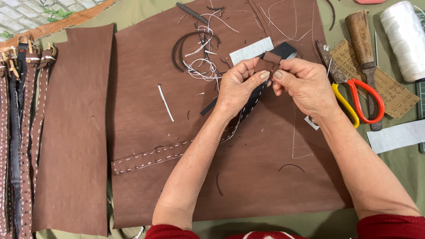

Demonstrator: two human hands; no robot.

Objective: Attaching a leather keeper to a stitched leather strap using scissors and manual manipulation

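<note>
My left hand (237, 86) and my right hand (303, 84) meet above a large brown leather sheet (265, 177). Together they pinch the folded end of a brown leather strap (268, 62) with white stitching. The strap (150, 158) runs down and left from my hands across the sheet, its far end lying flat. Thumbs and forefingers of both hands press the fold at the strap's tip.
A second brown leather panel (75, 132) lies to the left, with several finished stitched belts (24, 132) at the far left. Scissors with red and yellow handles (354, 99), a rusty tool (363, 44), a white thread spool (405, 37), white paper strips (251, 50) and thread scraps (201, 66) lie around.
</note>
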